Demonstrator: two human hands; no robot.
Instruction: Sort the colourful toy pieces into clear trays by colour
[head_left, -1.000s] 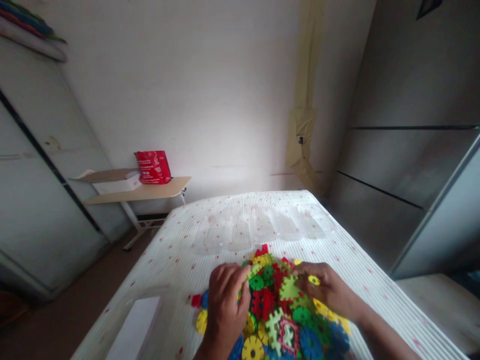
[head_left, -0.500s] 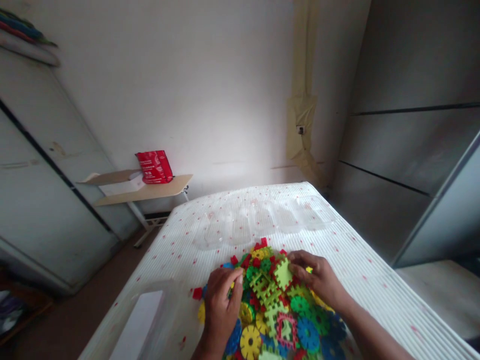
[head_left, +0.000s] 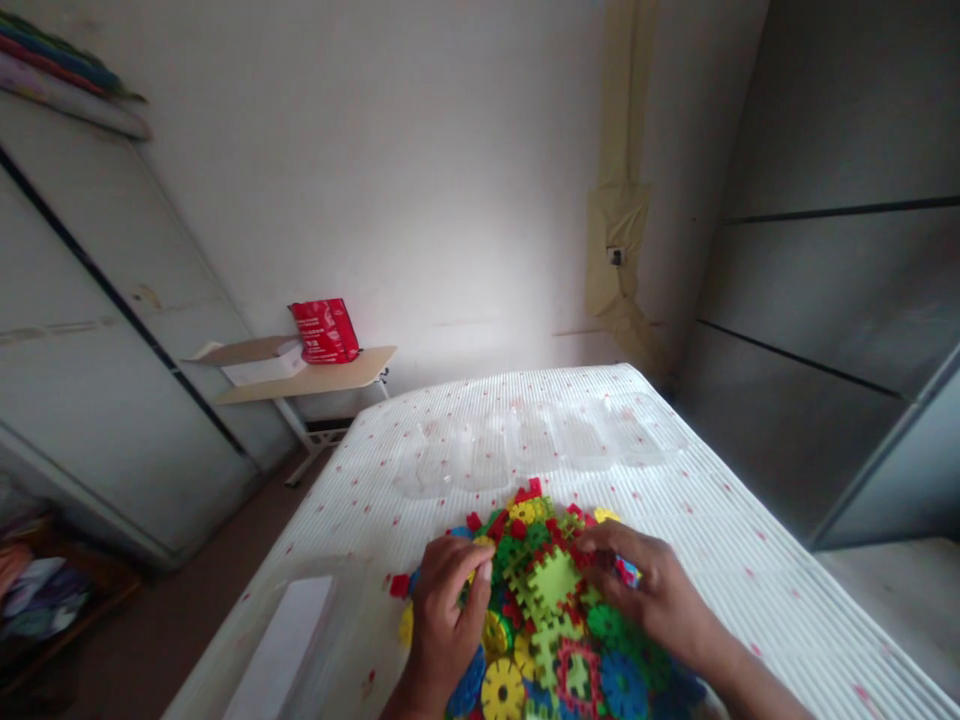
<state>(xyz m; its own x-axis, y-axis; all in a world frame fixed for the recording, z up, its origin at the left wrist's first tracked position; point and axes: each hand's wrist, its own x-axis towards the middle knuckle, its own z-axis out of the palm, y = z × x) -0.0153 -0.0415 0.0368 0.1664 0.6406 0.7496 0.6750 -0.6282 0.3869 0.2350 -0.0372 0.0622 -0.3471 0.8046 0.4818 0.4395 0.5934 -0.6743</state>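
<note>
A heap of plastic toy building pieces in green, red, yellow and blue lies at the near end of the table. My left hand is at its left side, thumb and index tips close together. Yellow shows at those fingertips; whether it is held or lies behind them is unclear. My right hand reaches over the heap's right side, fingers apart and bent down, tips among the pieces. Between the hands a light green square plate rests on top. Nearer me are a red square frame and a yellow notched disc.
Several clear plastic trays stand in a row beyond the heap. At the near left, a clear container has a white box by it. A small side table carries a red bag. Cabinets flank the room.
My right hand has let go of the light green plate, which now lies on the heap, and has moved slightly right and down. My left hand has stayed by the heap. The view has shifted slightly.
</note>
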